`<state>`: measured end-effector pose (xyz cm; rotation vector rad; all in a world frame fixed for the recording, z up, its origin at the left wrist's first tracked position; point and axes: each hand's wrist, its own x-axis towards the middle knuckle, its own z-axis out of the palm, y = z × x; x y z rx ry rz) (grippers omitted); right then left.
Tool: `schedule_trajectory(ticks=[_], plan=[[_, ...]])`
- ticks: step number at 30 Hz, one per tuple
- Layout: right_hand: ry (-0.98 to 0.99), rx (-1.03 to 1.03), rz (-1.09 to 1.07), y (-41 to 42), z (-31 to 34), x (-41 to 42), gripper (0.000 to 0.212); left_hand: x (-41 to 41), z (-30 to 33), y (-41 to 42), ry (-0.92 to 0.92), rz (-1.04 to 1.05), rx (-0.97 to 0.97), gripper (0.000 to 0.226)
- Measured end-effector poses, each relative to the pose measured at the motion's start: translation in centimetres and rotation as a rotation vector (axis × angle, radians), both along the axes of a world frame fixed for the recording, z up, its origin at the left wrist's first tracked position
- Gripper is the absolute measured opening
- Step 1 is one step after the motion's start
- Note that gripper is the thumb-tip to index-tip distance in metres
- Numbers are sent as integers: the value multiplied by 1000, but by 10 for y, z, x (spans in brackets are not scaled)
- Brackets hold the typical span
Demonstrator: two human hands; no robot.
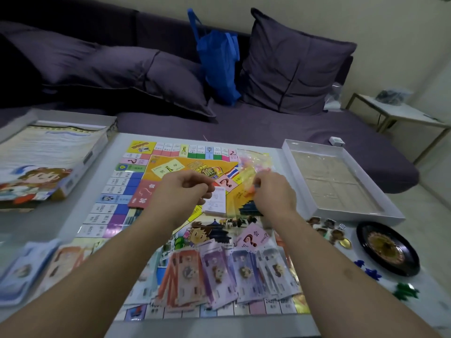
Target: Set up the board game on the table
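Board game sheet (136,191) lies flat on the table (97,276). Both hands, left (181,191) and right (273,191), pinch a clear bag of small pieces (251,167) above it. Tear gently, low over the sheet, lest pieces scatter.

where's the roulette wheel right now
In the head view the roulette wheel sits on the table's right side, just nearer the person than the open box tray, beside the die.
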<state>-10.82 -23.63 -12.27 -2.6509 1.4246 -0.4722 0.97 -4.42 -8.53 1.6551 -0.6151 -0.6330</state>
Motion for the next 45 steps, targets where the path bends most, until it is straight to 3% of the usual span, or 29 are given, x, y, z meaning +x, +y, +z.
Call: schedule_trajectory(ticks=[4, 8, 11, 13, 16, 18, 20, 23, 25, 27, 32, 37, 42, 45], plan=[[-282, -48, 15, 0, 13, -2, 14, 5, 2, 7, 127, 29, -40, 23], [-575, -104, 201, 28, 46, -5, 7, 0, 13, 11, 363, -17, -87, 16], [-564, -221, 412, 73, 66, -11, 8, -12, 25, 15, 609, -128, -157, 48], [-413, -190, 582, 103, 69, -18, 15, -18, 33, 20, 655, -213, -227, 55], [-285, 24, 782, 130, 68, -26, 29, -23, 35, 29, 448, -104, -188, 30], [-432, 120, 783, 135, 72, -34, 19, -18, 29, 36, 306, 21, -129, 14], [-609, 145, 632, 135, 77, -40, 14, -16, 26, 46, 227, 34, -86, 11], [-778, 233, 366, 130, 84, -46, 21, -16, 28, 64, 83, -60, -12, 14], [-761, 306, 311, 125, 88, -48, 32, -16, 32, 73, 17, -136, 28, 14], [-693, 396, 348, 121, 91, -49, 37, -15, 36, 80, -19, -213, 64, 13], [-590, 369, 433, 117, 99, -49, 10, -12, 44, 88, -86, -311, 128, 17], [-539, 382, 466, 115, 105, -49, 19, -7, 47, 88, -70, -340, 116, 18], [-692, 489, 361, 114, 112, -52, 19, -6, 45, 83, -158, -161, 120, 18], [-795, 635, 319, 119, 116, -50, 18, -6, 41, 78, -337, 17, 133, 44]])
